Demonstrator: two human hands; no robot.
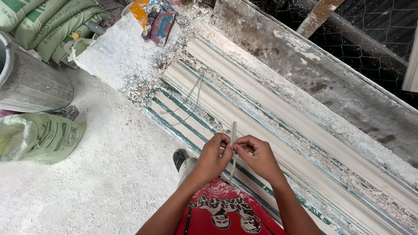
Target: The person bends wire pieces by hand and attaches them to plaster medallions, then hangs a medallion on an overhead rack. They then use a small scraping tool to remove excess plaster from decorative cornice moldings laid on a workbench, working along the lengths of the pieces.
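White plaster dust covers the floor (109, 174) under me. Far off to the left of my hands lie green sacks (48, 26), a grey drum (30, 82) and a slumped pale-green bag (39, 137). Just left of and below my left hand (213, 156), my dusty shoe (180, 157) shows. That hand is curled shut, pinching a thin pale strip (234, 130) — it stands up between both hands, its tail hanging below. My right hand (257, 156) is pinched closed on the same strip, fingertips touching the left's. Beyond and to the right runs the long plaster moulding (305, 143) on its dusty bench (122, 56) — wire mesh (374, 21) far right.
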